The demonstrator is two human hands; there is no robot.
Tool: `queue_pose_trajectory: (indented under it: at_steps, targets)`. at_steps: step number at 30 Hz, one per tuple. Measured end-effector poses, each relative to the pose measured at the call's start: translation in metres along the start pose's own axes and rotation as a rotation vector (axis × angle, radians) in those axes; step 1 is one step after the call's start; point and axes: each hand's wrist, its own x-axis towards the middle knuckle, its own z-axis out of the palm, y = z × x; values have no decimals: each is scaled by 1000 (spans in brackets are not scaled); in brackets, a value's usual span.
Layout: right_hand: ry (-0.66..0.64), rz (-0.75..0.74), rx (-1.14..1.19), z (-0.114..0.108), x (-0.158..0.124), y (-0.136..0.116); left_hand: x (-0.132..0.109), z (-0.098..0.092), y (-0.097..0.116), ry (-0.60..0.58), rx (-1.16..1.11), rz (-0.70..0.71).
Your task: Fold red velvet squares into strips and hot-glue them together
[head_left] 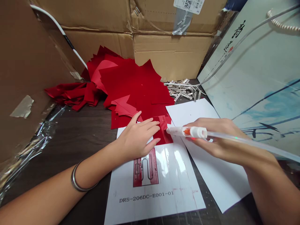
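My left hand [138, 137], with a metal bangle on its wrist, lies with fingers stretched out, their tips at the edge of a small folded piece of red cloth [164, 139]. My right hand [217, 137] is wrapped round a white glue gun [195, 132] with an orange part, and a long translucent stick runs out of its back end. The gun's tip touches or hovers just over the red piece; which, I cannot tell. Beneath both lies a glossy white sheet [154, 212] with a printed picture and the code DRS-206DC-E001-01.
Behind my hands spreads a heap of red cloth pieces [133, 81], with more bunched at the left. Small metal clips [185, 92] lie piled at the back. A plain white sheet [217, 181] is on the right. Cardboard [168, 53] walls off the back; a white cable [225, 59] hangs across the right.
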Motion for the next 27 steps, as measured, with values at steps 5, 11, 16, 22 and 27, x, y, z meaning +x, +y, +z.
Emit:
queue_pose_trajectory:
  at_steps: [5,11,16,22,27]
  targets:
    - [46,137,-117,6,10,-4,1,1,0,5,-9,3]
    - [73,214,-188,2,23,-11,2,1,0,8,-11,-1]
    - [235,419,-15,7,8,1,1,0,0,-10,-13,-10]
    - [458,740,325,31,0,36,1,-1,0,-22,-19,-22]
    - [525,711,295,49,4,47,1,-2,1,-19,-12,-18]
